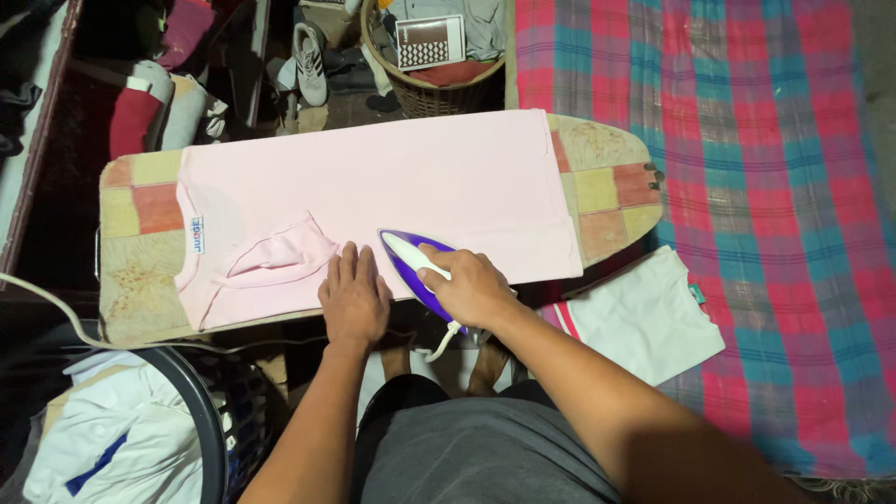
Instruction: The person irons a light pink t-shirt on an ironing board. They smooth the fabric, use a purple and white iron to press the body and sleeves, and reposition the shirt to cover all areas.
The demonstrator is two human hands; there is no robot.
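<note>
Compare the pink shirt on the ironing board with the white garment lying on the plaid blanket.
The pink shirt lies spread flat along the ironing board; the white garment sits folded on the plaid blanket. The pink shirt has the left hand pressing it and the right hand holding the purple iron on it; the white garment is untouched. Spread out, the pink shirt covers more area. Both are plain, light-coloured clothing.

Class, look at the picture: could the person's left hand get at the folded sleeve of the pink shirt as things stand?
Probably yes. The left hand lies flat on the pink shirt right beside the folded sleeve, with nothing between; the iron sits on the other side.
</note>
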